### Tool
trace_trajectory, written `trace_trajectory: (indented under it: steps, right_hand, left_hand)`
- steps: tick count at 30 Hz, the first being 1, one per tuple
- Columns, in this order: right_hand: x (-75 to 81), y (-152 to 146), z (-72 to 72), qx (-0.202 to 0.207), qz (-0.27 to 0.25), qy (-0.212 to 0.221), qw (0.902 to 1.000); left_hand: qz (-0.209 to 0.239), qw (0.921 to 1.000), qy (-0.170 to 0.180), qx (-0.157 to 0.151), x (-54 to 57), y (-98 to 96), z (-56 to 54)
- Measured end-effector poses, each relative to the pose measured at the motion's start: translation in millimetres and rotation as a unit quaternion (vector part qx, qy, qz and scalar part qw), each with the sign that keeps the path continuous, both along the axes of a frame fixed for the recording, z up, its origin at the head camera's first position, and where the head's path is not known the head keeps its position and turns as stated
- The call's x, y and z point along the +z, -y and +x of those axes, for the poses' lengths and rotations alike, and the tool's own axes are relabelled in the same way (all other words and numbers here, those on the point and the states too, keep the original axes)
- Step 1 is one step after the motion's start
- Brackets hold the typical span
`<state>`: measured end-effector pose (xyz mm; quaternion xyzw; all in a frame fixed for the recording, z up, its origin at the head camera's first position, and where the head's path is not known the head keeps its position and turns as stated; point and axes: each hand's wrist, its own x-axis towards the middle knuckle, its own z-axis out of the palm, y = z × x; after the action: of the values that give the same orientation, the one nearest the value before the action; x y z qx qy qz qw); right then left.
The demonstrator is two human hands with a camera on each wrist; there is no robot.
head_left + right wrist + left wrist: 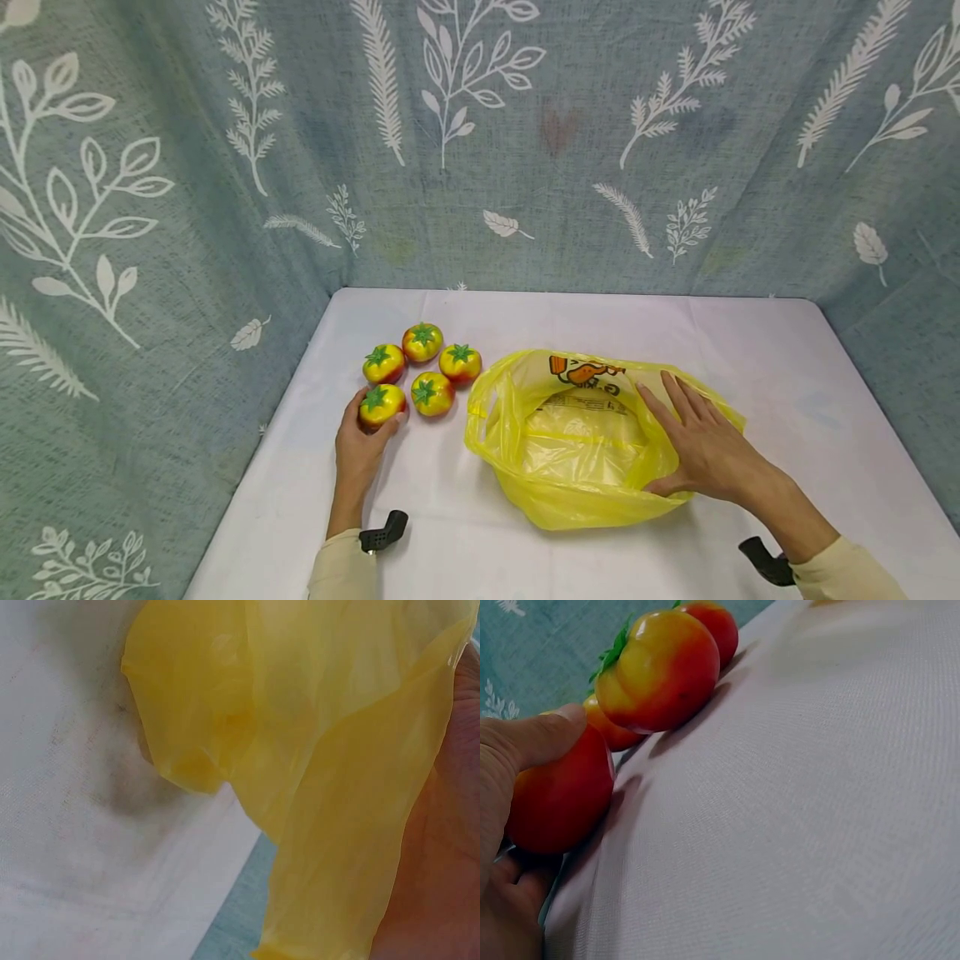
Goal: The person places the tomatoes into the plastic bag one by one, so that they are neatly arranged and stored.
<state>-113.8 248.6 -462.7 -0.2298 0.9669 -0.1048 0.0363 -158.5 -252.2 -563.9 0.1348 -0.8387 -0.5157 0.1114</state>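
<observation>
My left hand [362, 446] grips a yellow-and-red tomato [383, 407] with a green leafy top, the nearest of a small cluster. In the left wrist view, thumb and fingers lie around the held tomato [566, 799], close over the white cloth. A yellow plastic bag [577, 508] stands with its mouth spread wide, printed with an orange figure on its far inner side. My right hand [712, 450] is at the bag's right side, fingers straight and spread over the inner wall. The right wrist view shows the thin bag film [337, 802] covering part of the palm.
Several more tomatoes [432, 394] sit close together beyond my left hand, left of the bag. A white cloth covers the table [795, 400]. Blue-green curtains [480, 233] with white leaf prints hang behind and at both sides.
</observation>
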Motion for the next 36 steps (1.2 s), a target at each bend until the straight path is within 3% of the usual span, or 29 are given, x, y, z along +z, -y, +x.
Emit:
trace_trajectory:
  steps: [7,12,18,25,31,36]
  right_hand:
    - [-0.4,0,0.5,0.003,-0.003,-0.005,1.0]
    - [0.1,-1,1.3,0.004,-0.006,-0.005,1.0]
    - [1.0,-2,1.8,0.004,-0.012,0.0,0.9999]
    - [1.5,-4,3.0,0.001,-0.011,-0.004,0.9999]
    - [2.4,-6,3.6,-0.002,-0.019,0.004,0.9998]
    - [4.3,-6,4.2,-0.01,-0.017,0.006,0.9998]
  left_hand:
    - [0.02,0.9997,-0.005,0.014,0.2,3.4,2.7]
    - [0.026,0.9993,-0.023,0.017,8.5,2.5,4.5]
    - [0.035,0.9969,-0.07,-0.011,30.7,-6.1,1.5]
    - [0.043,0.9887,-0.129,-0.063,60.3,-26.3,-8.4]
    - [0.038,0.9832,-0.148,-0.1,83.6,-48.7,-17.4]
    - [0.057,0.9748,-0.157,-0.148,102.8,-68.1,-28.8]
